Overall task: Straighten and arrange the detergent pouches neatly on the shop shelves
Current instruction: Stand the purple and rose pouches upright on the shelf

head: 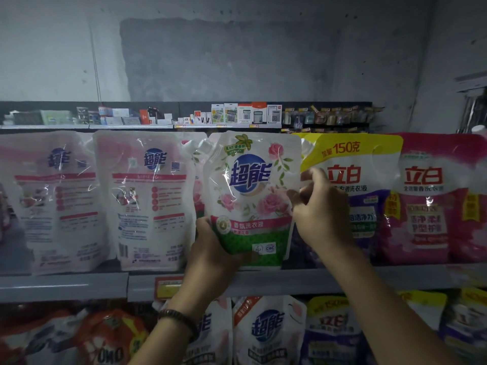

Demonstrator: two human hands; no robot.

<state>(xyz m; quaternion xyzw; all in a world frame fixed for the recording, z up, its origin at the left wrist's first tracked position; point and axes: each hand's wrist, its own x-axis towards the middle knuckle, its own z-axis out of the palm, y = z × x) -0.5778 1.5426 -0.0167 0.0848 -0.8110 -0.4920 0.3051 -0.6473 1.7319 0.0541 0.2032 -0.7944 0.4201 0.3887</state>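
The left hand (213, 248) held the bottom left corner of the rose pouch (250, 196). Its thumb lay on the front of the bag and its fingers were curled under and behind it. The right hand (321, 212) held the other side. Its fingers were curled round the right edge of the bag, about halfway up. So the rose pouch sat between the two hands, with one low on its left and one higher on its right.

The rose pouch stood up straight with its front facing out. Its bottom was at the front lip of the grey shelf (316, 280). A brown bead bracelet (179, 318) was on the left wrist.

To the left of the rose pouch stood two white pouches (150, 201) with their backs facing out. The nearer one was just beside the rose pouch. To the right stood a pouch with a yellow top (353, 180), partly hidden behind the right hand. Next to that stood a pink pouch (437, 196).

A yellow and red price tag (168, 285) was stuck on the shelf edge, near the left wrist. More pouches (266, 330) stood on the shelf below. Far behind, small boxes (245, 114) sat on another shelf by a grey wall (224, 56).
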